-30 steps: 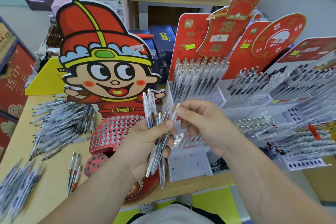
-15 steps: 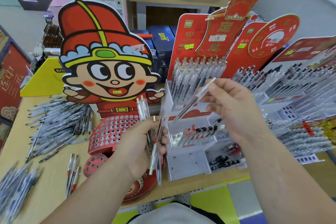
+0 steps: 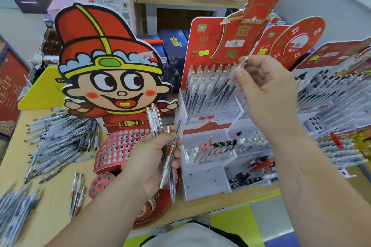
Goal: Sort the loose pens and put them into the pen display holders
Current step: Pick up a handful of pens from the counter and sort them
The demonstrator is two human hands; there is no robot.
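My left hand (image 3: 152, 158) grips a bundle of clear pens (image 3: 168, 156) in front of the red cartoon-figure holder (image 3: 120, 146) with its grid of round holes. My right hand (image 3: 267, 90) pinches a single clear pen (image 3: 240, 68) near its top, tip slanting down into the upper tier of the white tiered holder (image 3: 200, 184), beside a row of clear pens (image 3: 206, 86) standing there. Lower tiers hold more pens. A heap of loose pens (image 3: 60, 138) lies on the wooden table at left.
Three red-banded pens (image 3: 77, 196) lie by the cartoon holder, and another pile of pens (image 3: 14, 206) sits at the table's front left corner. More filled pen displays (image 3: 325, 94) stand to the right. A yellow box (image 3: 42, 90) stands behind the loose heap.
My right hand drew one pen out of the bundle and carried it up and to the right, to the upper tier of the white holder. My left hand sank slightly with the remaining pens.
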